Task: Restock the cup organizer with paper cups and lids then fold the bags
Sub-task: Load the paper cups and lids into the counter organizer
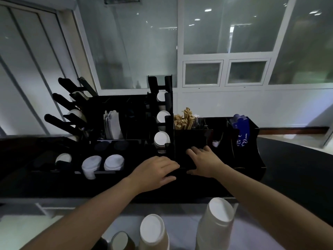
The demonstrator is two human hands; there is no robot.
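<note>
**A:** Glass partitions and white panels stand behind your dark bench (288, 168), and the black cup organizer (126, 112) sits along its back. Your head camera is the one view, so where are your hands?

**B:** Your left hand (155, 171) and right hand (203, 163) both lie on a dark, flat thing (183, 164) in front of the organizer's right half. It may be a bag, but it blends into the black around it and you cannot tell. The fingers (194, 150) of both hands look fairly straight, pressing rather than gripping.

**A:** And the stock?

**B:** Stacks of paper cups (216, 224) stand at the bottom edge, nearest you, well apart from your hands. Some slots already show white cup ends (161, 138), and white lids (113, 162) sit in the low tray at the left. The angled black tubes (61, 103) at the far left look partly filled.

**A:** How should you take the cups?

**B:** They are probably light and thin-walled, so a hard squeeze would crush them. Wrap your fingers round the middle of a nested stack, where layered walls stiffen it. Lids are likely slippery and springy, so pinch a short stack by its rims.
</note>
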